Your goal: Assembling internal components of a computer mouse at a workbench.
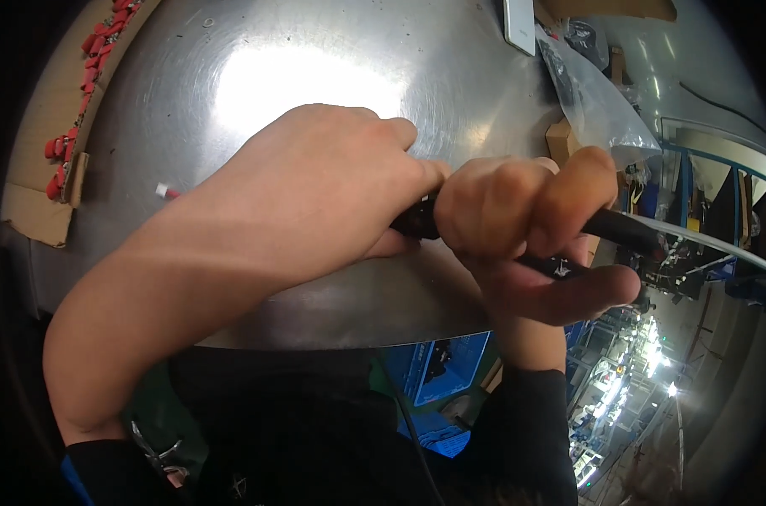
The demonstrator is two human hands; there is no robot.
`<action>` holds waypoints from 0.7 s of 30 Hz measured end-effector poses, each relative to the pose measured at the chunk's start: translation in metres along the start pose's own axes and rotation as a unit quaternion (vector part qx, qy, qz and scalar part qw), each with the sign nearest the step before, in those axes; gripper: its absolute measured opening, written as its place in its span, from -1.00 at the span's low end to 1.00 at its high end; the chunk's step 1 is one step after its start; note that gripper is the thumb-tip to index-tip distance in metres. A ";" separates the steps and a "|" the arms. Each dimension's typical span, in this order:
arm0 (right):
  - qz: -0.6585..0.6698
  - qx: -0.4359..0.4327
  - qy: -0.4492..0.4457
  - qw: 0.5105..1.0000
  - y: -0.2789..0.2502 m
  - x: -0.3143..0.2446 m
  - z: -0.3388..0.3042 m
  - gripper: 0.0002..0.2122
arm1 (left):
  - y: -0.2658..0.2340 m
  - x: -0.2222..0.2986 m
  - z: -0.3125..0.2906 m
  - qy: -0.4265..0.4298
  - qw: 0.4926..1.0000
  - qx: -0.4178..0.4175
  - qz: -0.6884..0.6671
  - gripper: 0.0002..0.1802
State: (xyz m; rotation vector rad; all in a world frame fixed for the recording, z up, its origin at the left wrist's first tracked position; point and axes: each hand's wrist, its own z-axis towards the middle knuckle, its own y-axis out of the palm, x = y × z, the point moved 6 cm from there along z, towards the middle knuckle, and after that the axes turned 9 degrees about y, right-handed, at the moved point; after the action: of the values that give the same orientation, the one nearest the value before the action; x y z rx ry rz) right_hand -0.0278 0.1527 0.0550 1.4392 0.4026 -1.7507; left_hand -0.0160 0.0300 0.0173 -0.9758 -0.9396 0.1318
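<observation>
My right hand (pixel 518 207) is wrapped round a tool with two black handles (pixel 623 232), which looks like pliers. Its thumb lies along the lower handle, and the handles point to the right. Close against it, my left hand (pixel 336 160) is bent down with its knuckles up and its fingers curled under, mostly hidden. Between the two hands a black piece (pixel 416 221) shows; whether it belongs to the tool or is a separate part, I cannot tell. Both hands are over the metal table (pixel 172 110).
At the left, a cardboard tray (pixel 41 211) holds several red parts (pixel 58 148). A small white-and-red item (pixel 165 192) lies by my left forearm. A white flat object (pixel 519 25) and a clear plastic bag (pixel 598 105) are at the far right. Blue crates (pixel 450 392) stand below the table's near edge.
</observation>
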 end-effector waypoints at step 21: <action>0.183 -0.394 0.050 0.900 0.015 0.014 0.038 -0.67 | 0.009 -0.010 0.010 0.108 0.992 -0.066 0.000 -0.80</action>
State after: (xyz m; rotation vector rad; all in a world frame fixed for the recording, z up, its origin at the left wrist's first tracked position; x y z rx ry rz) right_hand -0.0420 0.1123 0.0570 0.9246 0.7389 -1.0185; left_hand -0.0267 0.0371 0.0062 -1.0898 -0.7563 -0.0365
